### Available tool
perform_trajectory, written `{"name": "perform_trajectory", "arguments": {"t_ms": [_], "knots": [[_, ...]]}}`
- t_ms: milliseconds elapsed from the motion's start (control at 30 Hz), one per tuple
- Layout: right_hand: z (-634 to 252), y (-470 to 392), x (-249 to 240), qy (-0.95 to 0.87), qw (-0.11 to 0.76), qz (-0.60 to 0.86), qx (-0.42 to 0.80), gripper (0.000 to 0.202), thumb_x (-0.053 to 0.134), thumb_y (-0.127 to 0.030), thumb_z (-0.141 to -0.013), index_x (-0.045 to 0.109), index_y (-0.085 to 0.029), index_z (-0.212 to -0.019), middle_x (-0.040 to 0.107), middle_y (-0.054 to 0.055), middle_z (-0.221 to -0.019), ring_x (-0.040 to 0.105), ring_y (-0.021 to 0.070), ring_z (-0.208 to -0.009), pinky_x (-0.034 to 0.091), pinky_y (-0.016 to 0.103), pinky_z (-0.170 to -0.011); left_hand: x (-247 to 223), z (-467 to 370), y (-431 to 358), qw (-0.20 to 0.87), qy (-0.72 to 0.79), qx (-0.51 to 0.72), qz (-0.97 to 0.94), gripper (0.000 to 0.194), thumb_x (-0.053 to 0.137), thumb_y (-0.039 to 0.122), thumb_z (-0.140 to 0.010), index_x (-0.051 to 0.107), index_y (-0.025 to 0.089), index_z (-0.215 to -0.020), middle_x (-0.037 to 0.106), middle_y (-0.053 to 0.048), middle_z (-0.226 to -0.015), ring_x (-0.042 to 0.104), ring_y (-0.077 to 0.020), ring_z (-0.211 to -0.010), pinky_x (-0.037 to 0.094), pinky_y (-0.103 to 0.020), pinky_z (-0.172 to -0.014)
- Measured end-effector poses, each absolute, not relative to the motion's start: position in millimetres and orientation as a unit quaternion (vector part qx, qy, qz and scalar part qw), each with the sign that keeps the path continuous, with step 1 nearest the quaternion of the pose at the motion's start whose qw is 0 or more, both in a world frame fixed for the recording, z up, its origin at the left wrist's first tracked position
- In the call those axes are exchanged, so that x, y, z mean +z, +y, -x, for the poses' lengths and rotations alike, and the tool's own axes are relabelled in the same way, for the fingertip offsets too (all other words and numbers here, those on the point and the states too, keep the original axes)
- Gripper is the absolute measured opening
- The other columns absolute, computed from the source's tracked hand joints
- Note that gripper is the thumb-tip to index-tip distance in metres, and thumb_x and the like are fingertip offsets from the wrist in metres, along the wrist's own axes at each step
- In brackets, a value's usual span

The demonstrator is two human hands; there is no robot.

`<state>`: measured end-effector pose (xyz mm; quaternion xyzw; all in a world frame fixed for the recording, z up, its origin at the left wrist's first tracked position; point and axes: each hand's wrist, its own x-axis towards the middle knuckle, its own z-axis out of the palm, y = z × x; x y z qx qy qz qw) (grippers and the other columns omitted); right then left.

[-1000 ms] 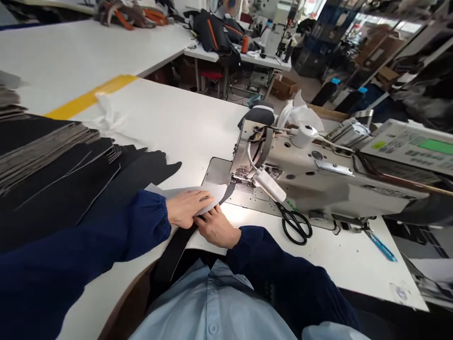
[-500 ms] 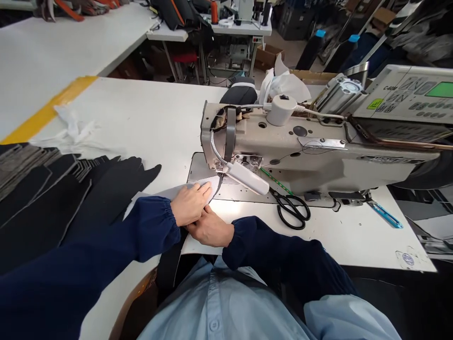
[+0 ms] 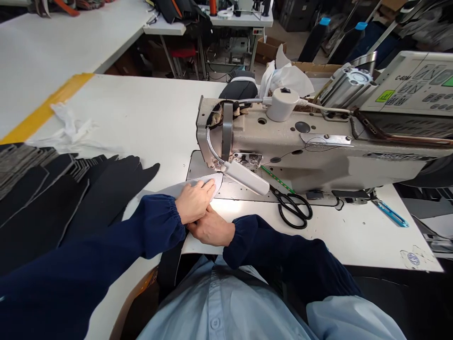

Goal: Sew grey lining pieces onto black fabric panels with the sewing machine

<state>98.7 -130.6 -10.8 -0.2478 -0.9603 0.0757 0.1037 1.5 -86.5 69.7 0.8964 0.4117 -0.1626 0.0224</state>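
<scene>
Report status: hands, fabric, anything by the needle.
Left hand flat on grey fabric, right hand beside it at the near edge. Fabric tip under the machine head. Scissors lie right, apart.

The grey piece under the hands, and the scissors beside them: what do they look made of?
Grey piece: probably mesh or foam-backed fabric, matte, with a fine woven grid and a clean curved edge. Scissors: likely metal with a black coating, given the dark glossy loop handles; the blades are mostly hidden under the lamp.
</scene>
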Motion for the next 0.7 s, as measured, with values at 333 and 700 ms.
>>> {"name": "perform_trajectory", "arguments": {"t_ms": [333,700], "knots": [[-99,-129,-11,-0.962,0.108,0.239,0.078,0.026,0.041,-0.015,-0.097,0.065,-0.014,-0.107,0.069,0.014,-0.098,0.059,0.0280,-0.094,0.040,0.048,-0.081,72,-4,-86,0.006,0.402,-0.194,-0.895,0.060,0.040,0.007,-0.078,0.049,0.012,-0.137,0.040,-0.009,-0.150,0.053,-0.0285,-0.108,0.043,-0.038,-0.069],[-97,-141,-3,-0.959,0.105,0.263,0.023,0.029,0.039,-0.014,-0.096,0.064,-0.008,-0.109,0.068,0.019,-0.102,0.061,0.0312,-0.097,0.041,0.055,-0.090,69,-6,-88,-0.002,0.405,-0.191,-0.894,0.056,0.042,0.006,-0.079,0.052,0.011,-0.133,0.045,-0.013,-0.146,0.055,-0.0275,-0.106,0.045,-0.036,-0.067]]}}
